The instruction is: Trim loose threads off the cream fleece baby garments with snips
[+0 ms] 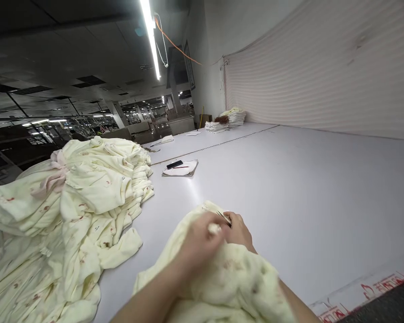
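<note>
A pale yellow printed garment [235, 278] lies bunched on the near part of the table and across my forearms. My left hand [200, 237], smeared by motion, is closed on a bit of its cloth, which shows pale between the fingers. Just beyond it, my right hand [240, 231] is closed around small thread snips [224, 218]; only their thin dark blades show clearly. The left hand overlaps the right from this angle, so part of the right fingers is hidden.
A large heap of similar yellow garments [87, 193] covers the left side of the table [289, 193]. Farther back are a paper pad [190, 169] with a dark object [174, 164] and a pen on it. Folded cloth stacks [234, 117] stand by the wall.
</note>
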### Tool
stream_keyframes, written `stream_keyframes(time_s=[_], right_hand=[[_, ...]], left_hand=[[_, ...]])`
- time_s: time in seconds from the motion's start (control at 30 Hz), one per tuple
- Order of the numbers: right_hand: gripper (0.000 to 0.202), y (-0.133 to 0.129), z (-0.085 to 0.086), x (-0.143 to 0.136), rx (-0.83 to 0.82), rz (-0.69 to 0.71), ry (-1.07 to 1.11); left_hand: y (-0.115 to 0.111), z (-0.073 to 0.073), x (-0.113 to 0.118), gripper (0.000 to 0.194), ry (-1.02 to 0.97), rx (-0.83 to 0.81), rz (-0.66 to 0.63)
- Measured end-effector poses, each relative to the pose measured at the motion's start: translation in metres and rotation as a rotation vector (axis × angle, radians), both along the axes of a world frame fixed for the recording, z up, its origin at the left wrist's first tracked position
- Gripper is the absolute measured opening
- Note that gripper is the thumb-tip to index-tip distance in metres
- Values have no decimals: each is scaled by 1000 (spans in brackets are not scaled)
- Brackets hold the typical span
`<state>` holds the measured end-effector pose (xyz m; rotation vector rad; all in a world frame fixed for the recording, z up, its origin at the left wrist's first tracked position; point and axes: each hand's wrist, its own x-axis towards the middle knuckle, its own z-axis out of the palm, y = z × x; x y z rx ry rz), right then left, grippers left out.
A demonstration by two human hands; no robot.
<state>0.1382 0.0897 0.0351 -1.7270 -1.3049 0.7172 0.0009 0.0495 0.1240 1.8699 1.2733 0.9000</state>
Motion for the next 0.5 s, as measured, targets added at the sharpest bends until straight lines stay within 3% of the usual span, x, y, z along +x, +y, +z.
stream_keyframes(time_s=[0.1, 0.2, 0.33, 0.5], right_hand=[[20, -11, 0, 0, 33, 17, -1], [17, -24, 1, 3, 27, 18, -1], [25, -40, 0, 18, -26, -16, -16], [43, -40, 14, 36, 0, 7, 35]], left_hand=[[56, 1, -17, 24, 15, -108, 123], [85, -14, -30, 33, 27, -241, 105], [85, -31, -30, 45, 34, -491, -48], [68, -23, -17, 65, 6, -624, -200]])
